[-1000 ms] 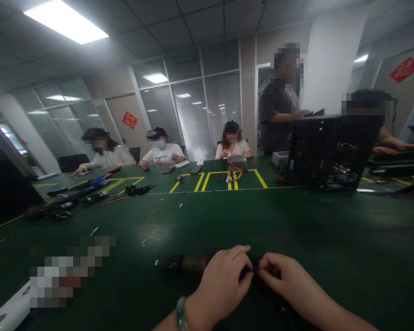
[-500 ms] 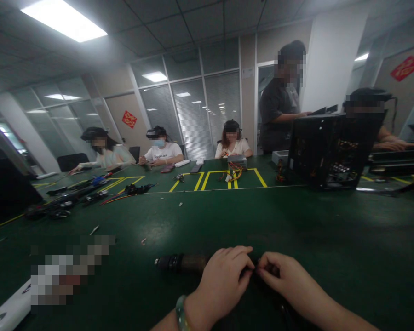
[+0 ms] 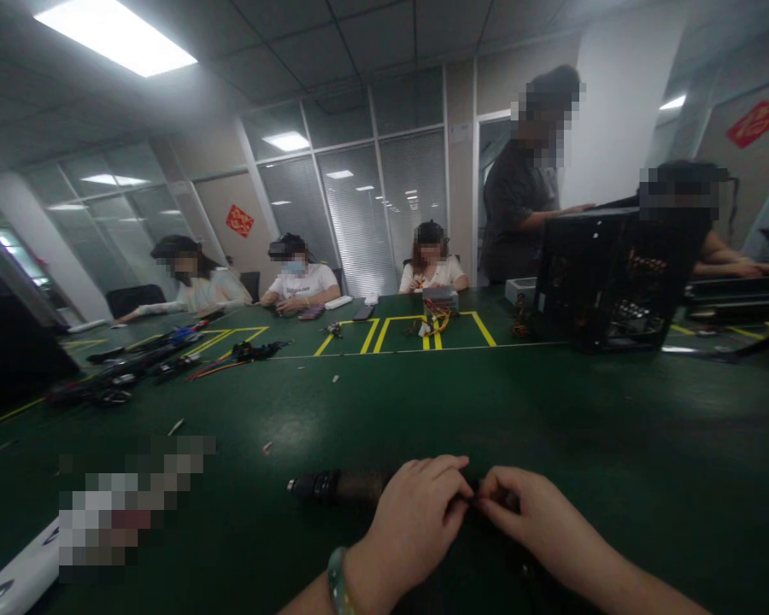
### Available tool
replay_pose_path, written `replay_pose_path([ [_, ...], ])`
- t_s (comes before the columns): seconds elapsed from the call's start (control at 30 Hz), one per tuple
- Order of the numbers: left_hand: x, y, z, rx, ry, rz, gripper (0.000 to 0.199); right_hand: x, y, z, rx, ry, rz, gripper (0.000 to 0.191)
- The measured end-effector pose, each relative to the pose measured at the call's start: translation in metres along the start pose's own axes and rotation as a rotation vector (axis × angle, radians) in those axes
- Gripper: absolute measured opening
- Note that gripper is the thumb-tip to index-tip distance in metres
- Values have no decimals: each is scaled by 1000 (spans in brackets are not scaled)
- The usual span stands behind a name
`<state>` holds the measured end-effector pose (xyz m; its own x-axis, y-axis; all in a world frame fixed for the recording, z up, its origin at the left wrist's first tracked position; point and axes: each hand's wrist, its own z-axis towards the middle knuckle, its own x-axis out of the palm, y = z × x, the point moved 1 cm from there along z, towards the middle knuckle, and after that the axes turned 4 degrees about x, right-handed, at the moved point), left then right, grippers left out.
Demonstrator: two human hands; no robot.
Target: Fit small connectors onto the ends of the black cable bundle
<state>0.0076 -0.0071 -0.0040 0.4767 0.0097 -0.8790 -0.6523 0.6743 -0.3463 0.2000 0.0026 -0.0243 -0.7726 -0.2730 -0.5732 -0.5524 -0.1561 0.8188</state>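
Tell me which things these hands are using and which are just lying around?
In use, it seems:
dark tool, partly hidden by the left hand
maybe something small at the right hand, too dark to tell

Just lying about, probably:
white object, lower left
small white scrap
dark part with coloured wires

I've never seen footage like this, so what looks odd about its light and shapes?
In the head view, the ceiling light glares nearly pure white; in the head view, a pale sheen lies on the green table, while the dark tool by the left hand almost blends into it; in the head view, the glass partition leans, perhaps lens distortion.
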Motion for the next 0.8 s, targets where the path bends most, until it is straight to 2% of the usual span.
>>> replay_pose_path([
  [0.13, 0, 1, -1, -58, -22, 1, 27, -1, 1, 0, 14, 16, 34, 10],
  [0.33, 0, 1, -1, -17, -1, 3, 15, -3, 6, -3, 28, 16, 15, 10],
  [0.63, 0, 1, -2, -58, -1, 11, 21, -3, 6, -1, 16, 9, -8, 10],
  [0.8, 0, 1, -2, -10, 15, 1, 20, -2, 5, -3, 29, 1, -22, 10],
])
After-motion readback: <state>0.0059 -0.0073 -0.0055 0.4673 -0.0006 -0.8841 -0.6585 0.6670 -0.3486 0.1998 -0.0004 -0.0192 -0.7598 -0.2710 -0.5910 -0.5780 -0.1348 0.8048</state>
